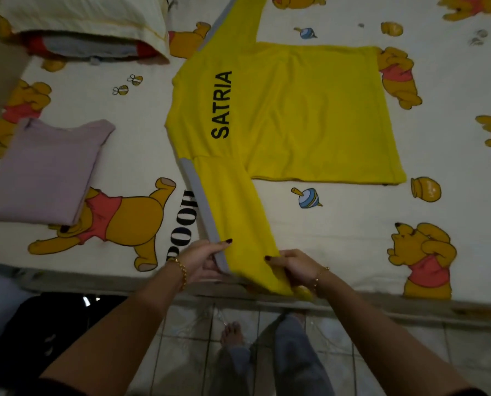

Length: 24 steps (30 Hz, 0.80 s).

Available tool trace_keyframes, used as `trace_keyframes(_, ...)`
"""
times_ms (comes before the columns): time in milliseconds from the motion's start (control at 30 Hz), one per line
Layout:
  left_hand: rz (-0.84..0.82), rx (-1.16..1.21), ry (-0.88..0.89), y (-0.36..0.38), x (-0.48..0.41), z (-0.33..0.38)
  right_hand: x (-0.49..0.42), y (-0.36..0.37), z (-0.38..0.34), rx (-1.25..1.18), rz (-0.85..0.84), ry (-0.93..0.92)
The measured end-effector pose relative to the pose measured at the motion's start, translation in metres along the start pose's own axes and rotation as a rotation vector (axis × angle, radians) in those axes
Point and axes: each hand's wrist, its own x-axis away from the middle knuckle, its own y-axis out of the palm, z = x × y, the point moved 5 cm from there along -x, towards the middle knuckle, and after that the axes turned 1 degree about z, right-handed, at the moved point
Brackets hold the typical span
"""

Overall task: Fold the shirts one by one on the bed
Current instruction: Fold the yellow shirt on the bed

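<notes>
Home bedroom: bed with cartoon-bear sheet, pillow, tiled floor.

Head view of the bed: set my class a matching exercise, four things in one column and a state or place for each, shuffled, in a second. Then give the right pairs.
Column one
1. yellow shirt
2. lilac shirt
3. pillow
4. near sleeve

Column two
A. folded, at the left of the bed
B. gripped at its end by the left hand and right hand
C. body spread flat, lettering up
D. cream, far left corner

Pairs: 1-C, 2-A, 3-D, 4-B
</notes>
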Motion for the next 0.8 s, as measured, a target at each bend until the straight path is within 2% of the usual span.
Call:
trace_keyframes(67,-0.023,-0.143,-0.028,-0.008,0.009,-0.008,0.007,0.005,0.009,-0.004,0.0,-0.005)
trace_keyframes(167,0.02,-0.452,0.005,-0.019,0.016,-0.011,0.004,-0.001,0.019,0.352,0.155,-0.073)
trace_keyframes(267,0.232,-0.59,0.138,-0.039,0.011,0.0,0.007,-0.015,0.01,0.511,0.416,-0.18)
trace_keyframes(367,0.432,-0.742,0.363,-0.05,0.009,0.025,0.01,-0.027,-0.008,0.558,0.519,-0.22)
trace_keyframes(500,0.436,-1.015,0.626,-0.042,0.0,0.061,-0.002,-0.045,-0.03,0.568,0.556,-0.248)
trace_keyframes(633,0.587,-1.538,0.755,-0.04,-0.021,0.084,-0.019,-0.074,-0.057,0.638,0.684,-0.358)
trace_keyframes(800,0.661,-1.792,0.868,-0.037,-0.037,0.096,-0.032,-0.109,-0.067,1.181,0.901,-0.47)
